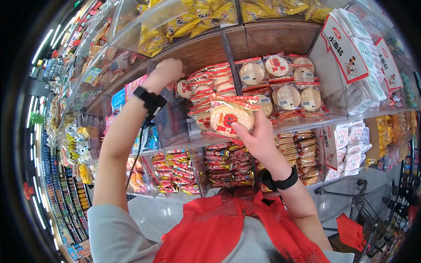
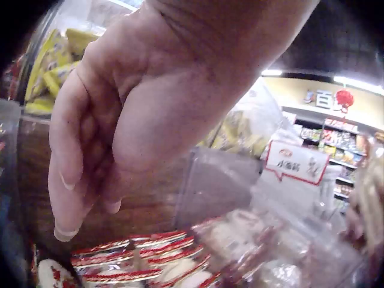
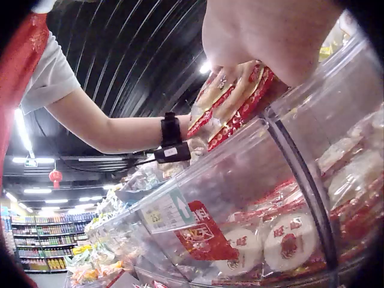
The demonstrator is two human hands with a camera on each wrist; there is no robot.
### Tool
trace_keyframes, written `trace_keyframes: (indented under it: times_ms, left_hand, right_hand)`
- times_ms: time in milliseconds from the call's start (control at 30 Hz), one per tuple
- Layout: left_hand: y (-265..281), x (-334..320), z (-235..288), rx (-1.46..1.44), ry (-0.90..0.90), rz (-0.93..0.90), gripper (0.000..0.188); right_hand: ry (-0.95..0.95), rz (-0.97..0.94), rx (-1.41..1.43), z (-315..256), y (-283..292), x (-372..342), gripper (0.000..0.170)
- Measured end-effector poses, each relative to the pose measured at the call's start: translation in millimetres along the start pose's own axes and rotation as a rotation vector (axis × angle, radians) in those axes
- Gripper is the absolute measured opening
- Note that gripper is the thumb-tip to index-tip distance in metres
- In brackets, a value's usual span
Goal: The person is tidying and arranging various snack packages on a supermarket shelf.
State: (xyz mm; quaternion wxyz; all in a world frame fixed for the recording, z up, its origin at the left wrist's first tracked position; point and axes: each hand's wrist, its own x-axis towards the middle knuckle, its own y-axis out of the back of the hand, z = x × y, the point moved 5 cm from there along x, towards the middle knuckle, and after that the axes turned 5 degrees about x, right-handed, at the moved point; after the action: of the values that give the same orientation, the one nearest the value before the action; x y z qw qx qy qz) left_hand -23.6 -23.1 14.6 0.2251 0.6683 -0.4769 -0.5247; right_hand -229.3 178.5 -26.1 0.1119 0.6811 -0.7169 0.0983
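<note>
My right hand [image 1: 261,136] grips packets of round rice crackers [image 1: 226,115] with clear film and red edges, thumb across the front one. In the right wrist view, more than one red-edged packet [image 3: 234,102] shows beneath that hand. Over the back left of the same bin, my left hand [image 1: 167,73] reaches past a stack of similar packets [image 1: 215,79]. Seen from the left wrist, the left hand [image 2: 114,114] hangs with loosely bent fingers pointing down and holds nothing. Its fingertips are just above the packets [image 2: 144,261] standing in a row.
A divider [image 1: 231,57] separates this bin from another with rice cracker packets [image 1: 288,96]. The clear front panel [image 3: 240,174] runs below the right hand. Yellow bags [image 1: 188,19] fill the shelf above. A white sign [image 1: 344,48] stands at right, and a shopping cart [image 1: 372,204] beyond.
</note>
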Motion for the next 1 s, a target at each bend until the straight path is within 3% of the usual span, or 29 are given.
trace_keyframes:
  times_ms: [67, 133, 167, 233, 267, 367, 467, 600, 633, 667, 700, 767, 800, 833, 867, 933, 967, 1000]
  left_hand:
    - [17.6, -23.6, 5.1, -0.066, -0.106, -0.021, 0.027]
    - [26.6, -42.4, 22.2, -0.271, -0.463, 0.156, 0.025]
    - [30.6, -62.9, 38.9, -0.229, -0.706, 0.306, 0.024]
    - [29.8, -108.3, 73.8, -0.505, -1.03, 0.227, 0.028]
    - [24.8, -119.6, 82.0, -0.555, -1.084, 0.095, 0.032]
    - [16.0, -122.9, 80.5, -0.847, -1.015, -0.042, 0.037]
    - [3.8, -124.6, 73.7, -1.043, -0.993, 0.018, 0.037]
    - [-1.9, -129.0, 56.4, -0.952, -0.895, 0.076, 0.044]
    - [2.1, -134.4, 48.4, -0.937, -0.737, 0.071, 0.047]
    - [2.5, -135.6, 39.6, -0.918, -0.579, 0.065, 0.051]
    - [-1.5, -132.2, 33.9, -0.916, -0.576, 0.063, 0.051]
    - [-15.5, -121.0, 24.4, -0.75, -0.553, 0.247, 0.043]
    - [-18.7, -121.6, 28.3, -0.655, -0.597, 0.406, 0.033]
    - [-23.1, -119.2, 28.9, -0.653, -0.599, 0.411, 0.033]
    - [-27.1, -115.1, 27.0, -0.644, -0.539, 0.384, 0.031]
    - [-28.9, -106.4, 14.6, -0.622, -0.379, 0.356, 0.032]
    - [-25.9, -105.5, 1.6, -0.571, -0.398, 0.556, 0.033]
    - [-19.7, -106.7, -6.7, -0.492, -0.3, 0.565, 0.031]
  right_hand:
    - [-0.084, 0.048, 0.0, 2.8, -1.1, 2.2, 0.041]
    - [-0.066, 0.027, 0.004, -0.1, -3.7, 3.4, 0.039]
    - [-0.048, 0.019, 0.006, -1.9, -4.2, 4.6, 0.037]
    - [0.018, -0.008, -0.053, -7.5, -5.3, 5.6, 0.035]
    - [-0.019, -0.014, 0.01, -8.5, -6.0, 4.7, 0.035]
    - [-0.076, -0.015, 0.123, -15.2, -6.1, 6.3, 0.033]
    - [-0.08, -0.001, 0.207, -16.5, -7.8, 11.7, 0.031]
    - [-0.109, 0.096, 0.423, 13.4, -19.1, 24.7, 0.034]
    - [-0.108, 0.094, 0.426, 5.0, -17.5, 27.5, 0.034]
    - [-0.273, 0.134, 0.546, 1.2, -14.9, 29.4, 0.034]
    - [-0.442, 0.174, 0.665, 2.4, -15.1, 28.5, 0.035]
    - [-0.205, 0.228, 0.307, 19.9, -27.6, 29.0, 0.032]
    - [-0.053, 0.251, -0.007, 9.0, -29.7, 30.5, 0.029]
    - [0.102, 0.273, -0.321, -4.2, -34.7, 31.6, 0.027]
    - [0.09, 0.281, -0.427, -10.3, -40.1, 30.7, 0.024]
    - [0.043, 0.257, -0.374, -1.5, -36.7, 34.0, 0.025]
    - [0.002, 0.22, -0.318, 3.7, -36.5, 34.9, 0.025]
    - [-0.036, 0.208, -0.302, 3.6, -33.4, 35.4, 0.027]
